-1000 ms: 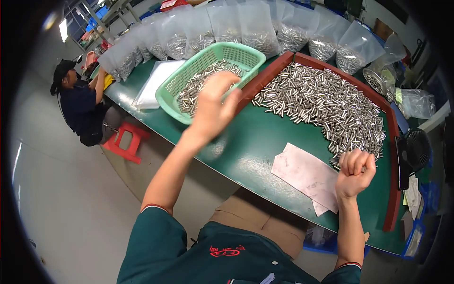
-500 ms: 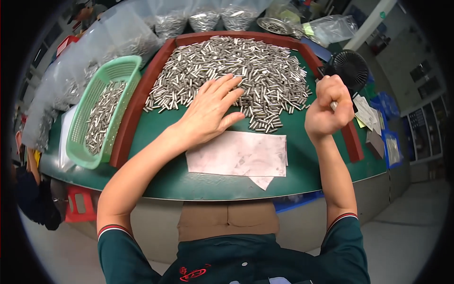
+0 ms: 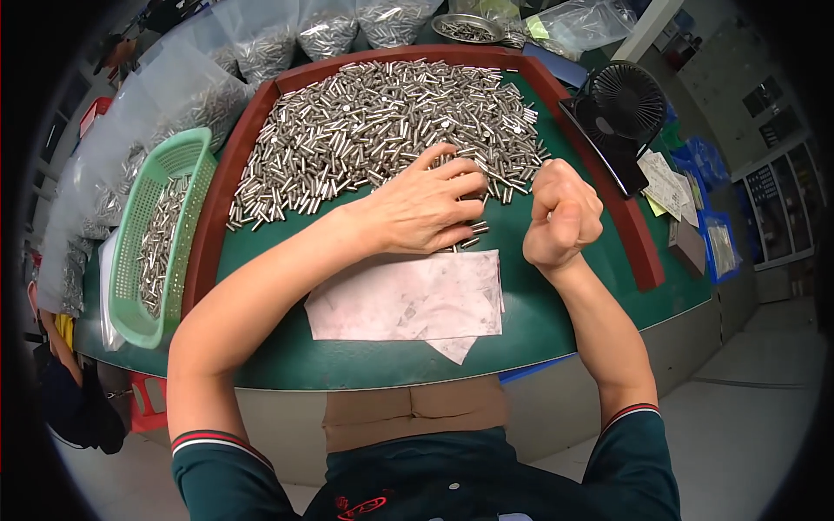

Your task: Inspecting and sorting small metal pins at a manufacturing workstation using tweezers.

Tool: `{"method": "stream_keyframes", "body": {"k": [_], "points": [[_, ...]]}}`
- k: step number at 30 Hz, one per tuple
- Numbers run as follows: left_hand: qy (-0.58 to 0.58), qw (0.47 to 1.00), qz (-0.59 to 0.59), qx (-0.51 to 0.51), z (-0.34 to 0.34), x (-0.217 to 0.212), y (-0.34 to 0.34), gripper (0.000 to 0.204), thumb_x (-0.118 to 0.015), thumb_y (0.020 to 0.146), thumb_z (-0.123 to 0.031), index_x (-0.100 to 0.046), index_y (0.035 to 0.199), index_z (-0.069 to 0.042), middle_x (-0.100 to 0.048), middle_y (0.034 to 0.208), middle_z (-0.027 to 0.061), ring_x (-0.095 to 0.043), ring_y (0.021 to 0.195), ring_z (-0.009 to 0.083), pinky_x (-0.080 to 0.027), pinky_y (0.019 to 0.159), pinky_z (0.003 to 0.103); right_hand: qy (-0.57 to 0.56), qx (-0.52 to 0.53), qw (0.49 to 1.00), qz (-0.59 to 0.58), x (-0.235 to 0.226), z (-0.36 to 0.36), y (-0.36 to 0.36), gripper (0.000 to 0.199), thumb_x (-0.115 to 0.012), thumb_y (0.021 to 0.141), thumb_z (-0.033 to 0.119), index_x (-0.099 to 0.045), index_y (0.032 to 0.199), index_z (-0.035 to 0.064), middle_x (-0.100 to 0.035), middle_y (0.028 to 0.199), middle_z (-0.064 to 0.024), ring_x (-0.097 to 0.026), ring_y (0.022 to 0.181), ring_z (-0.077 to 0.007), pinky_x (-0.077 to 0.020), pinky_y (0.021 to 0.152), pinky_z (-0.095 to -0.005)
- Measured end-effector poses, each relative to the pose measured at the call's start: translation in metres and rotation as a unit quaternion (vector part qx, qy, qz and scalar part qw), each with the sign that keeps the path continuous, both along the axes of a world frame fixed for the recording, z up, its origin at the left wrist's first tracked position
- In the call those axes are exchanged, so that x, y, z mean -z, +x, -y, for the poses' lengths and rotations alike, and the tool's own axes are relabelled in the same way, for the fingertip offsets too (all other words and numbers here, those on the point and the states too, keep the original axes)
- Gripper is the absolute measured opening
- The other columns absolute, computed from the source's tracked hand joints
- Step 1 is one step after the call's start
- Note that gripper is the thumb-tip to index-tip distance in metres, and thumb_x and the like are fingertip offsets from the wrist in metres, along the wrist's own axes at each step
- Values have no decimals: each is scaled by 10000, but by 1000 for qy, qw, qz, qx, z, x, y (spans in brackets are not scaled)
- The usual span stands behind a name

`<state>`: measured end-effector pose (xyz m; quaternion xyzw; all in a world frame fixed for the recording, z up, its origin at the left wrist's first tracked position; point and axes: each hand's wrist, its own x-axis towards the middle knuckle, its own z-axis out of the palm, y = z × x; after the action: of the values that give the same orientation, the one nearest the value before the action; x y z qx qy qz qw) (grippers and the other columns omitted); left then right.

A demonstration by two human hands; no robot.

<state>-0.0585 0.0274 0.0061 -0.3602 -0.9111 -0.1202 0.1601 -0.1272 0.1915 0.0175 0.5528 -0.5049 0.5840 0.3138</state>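
Observation:
A broad heap of short silvery metal pins [image 3: 382, 122] lies on the green tabletop. At its front edge, my left hand [image 3: 430, 207] reaches over a few pins, palm down, its fingers bent and apart. My right hand [image 3: 563, 215] is closed in a fist above the table, just right of the heap. What lies inside that fist is hidden. A pale, smudged cloth or paper sheet [image 3: 408, 300] lies folded below my left hand, near the table's front edge.
A dark red raised frame [image 3: 627, 230] borders the heap. Left of it stands a green basket [image 3: 130, 286] with pins. Bags of pins [image 3: 261, 56] line the back, beside a metal dish [image 3: 467, 30]. A black fan [image 3: 621, 108] and papers [image 3: 669, 187] are at right.
My left hand has moved right along the heap's front edge, and its fingers have bent. My right fist has come left, nearer to it, and turned. The whole view has shifted a little.

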Motion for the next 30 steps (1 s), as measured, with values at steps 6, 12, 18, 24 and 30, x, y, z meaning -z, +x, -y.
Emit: {"method": "stream_keyframes", "body": {"k": [6, 12, 18, 24, 30], "points": [[-40, 996, -1, -82, 42, -4, 31, 150, -586, 738, -142, -520, 862, -90, -493, 1068, 62, -422, 1115, 226, -275, 964, 434, 0, -7, 1000, 7, -3, -2, 2, 299, -393, 778, 115, -353, 487, 54, -346, 447, -35, -356, 370, -161, -261, 354, -277], [-50, 986, 20, -160, 66, -5, 60, 207, -586, 750, -108, -522, 946, -97, -488, 1136, 61, -401, 1163, 227, -269, 981, 435, 199, -49, 967, -150, -3, 4, 50, 286, -620, 641, 174, -378, 508, 100, -346, 508, -11, -384, 397, -150, -292, 387, -280], [0, 977, 28, -209, 64, -1, 78, 224, -588, 747, -78, -536, 965, -89, -492, 1151, 62, -425, 1148, 239, -283, 974, 426, 335, 9, 937, -96, 19, 6, 75, 341, -681, 672, 257, -433, 509, 89, -399, 472, -15, -437, 383, -167, -334, 377, -283], [40, 975, 9, -218, 61, -6, 74, 242, -615, 715, -77, -543, 944, -57, -493, 1125, 107, -456, 1075, 285, -322, 934, 426, 476, 51, 874, -81, 24, 0, 74, 349, -653, 714, 314, -445, 581, 67, -478, 496, -51, -502, 391, -192, -395, 383, -301], [74, 982, -57, -164, 51, -7, 59, 252, -632, 694, -100, -548, 926, -50, -506, 1074, 126, -478, 1016, 307, -364, 857, 430, 467, 46, 878, -96, 21, 8, 80, 283, -622, 742, 290, -460, 632, 86, -497, 489, -49, -520, 402, -204, -393, 377, -313]]}}
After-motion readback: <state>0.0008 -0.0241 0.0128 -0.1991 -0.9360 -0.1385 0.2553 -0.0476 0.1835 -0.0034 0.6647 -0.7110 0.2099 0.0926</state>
